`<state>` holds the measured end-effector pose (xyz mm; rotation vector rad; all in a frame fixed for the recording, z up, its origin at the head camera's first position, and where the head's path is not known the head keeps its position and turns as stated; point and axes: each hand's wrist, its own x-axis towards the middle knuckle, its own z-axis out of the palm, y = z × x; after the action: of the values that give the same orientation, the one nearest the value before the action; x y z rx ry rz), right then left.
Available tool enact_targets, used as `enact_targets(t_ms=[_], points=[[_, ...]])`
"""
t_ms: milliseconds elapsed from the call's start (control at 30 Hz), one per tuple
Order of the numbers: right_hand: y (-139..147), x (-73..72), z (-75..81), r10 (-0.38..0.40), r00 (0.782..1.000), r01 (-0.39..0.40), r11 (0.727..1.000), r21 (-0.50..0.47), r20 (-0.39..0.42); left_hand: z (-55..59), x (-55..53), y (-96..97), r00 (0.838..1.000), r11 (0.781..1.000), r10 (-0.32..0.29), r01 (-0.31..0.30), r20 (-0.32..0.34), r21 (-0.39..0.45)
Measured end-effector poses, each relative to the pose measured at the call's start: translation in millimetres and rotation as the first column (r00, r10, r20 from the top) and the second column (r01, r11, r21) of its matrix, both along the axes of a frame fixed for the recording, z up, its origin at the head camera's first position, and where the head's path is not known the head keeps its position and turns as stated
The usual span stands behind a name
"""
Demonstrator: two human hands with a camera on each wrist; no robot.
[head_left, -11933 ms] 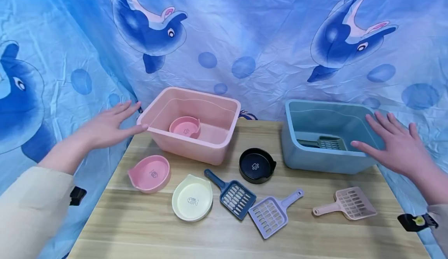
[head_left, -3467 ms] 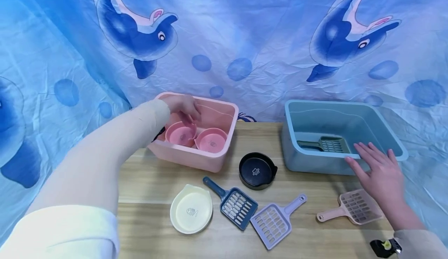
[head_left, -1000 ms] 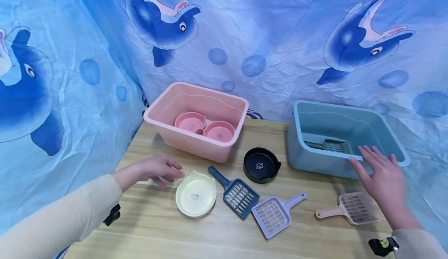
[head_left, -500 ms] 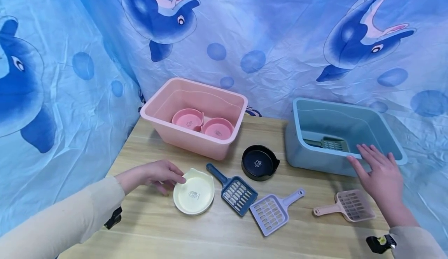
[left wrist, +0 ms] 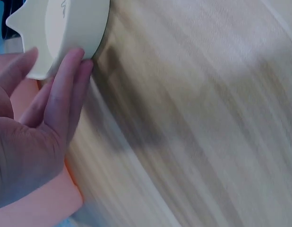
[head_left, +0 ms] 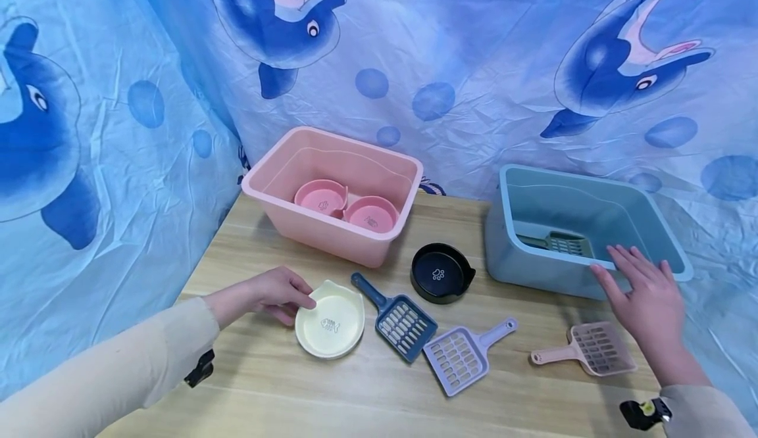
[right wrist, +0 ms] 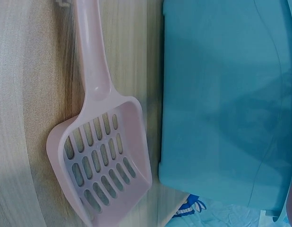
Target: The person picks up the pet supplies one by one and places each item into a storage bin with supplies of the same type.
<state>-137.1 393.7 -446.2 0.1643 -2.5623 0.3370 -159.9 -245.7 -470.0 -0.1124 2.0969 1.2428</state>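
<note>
My left hand pinches the left rim of a cream cat bowl with a fish print. In the left wrist view its thumb comes over the rim while the other fingers lie along the outer wall. My right hand is spread at the front rim of a blue litter box, holding nothing. Below that hand lies a pale pink litter scoop on the table. Two pink cat bowls sit side by side inside a pink litter box at the back left.
A dark blue litter scoop and a lilac litter scoop lie right of the cream bowl. Behind them stands a black cat bowl. A dark green scoop lies in the blue box. A dolphin-print curtain hangs behind the wooden table.
The fish-print pink bowl has gone from the table into the pink box. My left hand has since come out and taken the cream bowl's rim. The right hand has shifted slightly down and left.
</note>
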Motion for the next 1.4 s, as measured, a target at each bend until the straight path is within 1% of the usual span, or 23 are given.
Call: enact_targets(t_ms=[133,333,433,633,800,1033,1100,1233,1333,1400], points=[[0,-1.3,-0.7,0.002,1.000,-0.002,1.000,0.003,-0.005,-4.3,3.1,2.6,0.998,0.999,0.053,-0.053,-0.024,-0.004],[-1,-1.5,-1.2,0.000,1.000,0.000,1.000,0.001,-0.012,-6.9,5.3,6.7,0.995,0.996,0.084,-0.086,-0.058,-0.023],[0,-0.9,-0.6,-0.007,1.000,0.007,1.000,0.003,0.000,-7.2,5.5,8.7,0.993,0.994,0.100,-0.102,-0.065,-0.033],[1,0.2,0.9,-0.016,0.999,0.016,1.000,0.010,0.032,-5.2,6.4,12.3,0.990,0.992,0.111,-0.116,-0.087,-0.058],[1,0.7,2.3,-0.014,0.999,0.013,1.000,0.011,0.044,-3.3,8.0,15.4,0.987,0.987,0.121,-0.132,-0.108,-0.096],[2,0.7,2.4,-0.014,0.999,0.013,1.000,0.012,0.046,-0.4,9.3,14.5,0.985,0.986,0.089,-0.108,-0.149,-0.127],[2,0.7,1.7,-0.011,0.999,0.011,1.000,0.009,0.038,2.3,8.7,13.0,0.984,0.986,0.082,-0.103,-0.160,-0.133],[2,-0.2,0.9,0.001,1.000,-0.001,1.000,-0.003,0.003,13.6,6.7,8.4,0.983,0.987,0.064,-0.087,-0.169,-0.136],[2,-0.4,0.4,0.003,1.000,-0.003,1.000,-0.004,0.000,25.9,4.2,4.5,0.982,0.988,0.020,-0.048,-0.187,-0.146],[2,-0.4,0.3,0.002,1.000,-0.002,1.000,-0.003,0.004,34.2,2.8,1.8,0.978,0.987,-0.010,-0.023,-0.207,-0.157]])
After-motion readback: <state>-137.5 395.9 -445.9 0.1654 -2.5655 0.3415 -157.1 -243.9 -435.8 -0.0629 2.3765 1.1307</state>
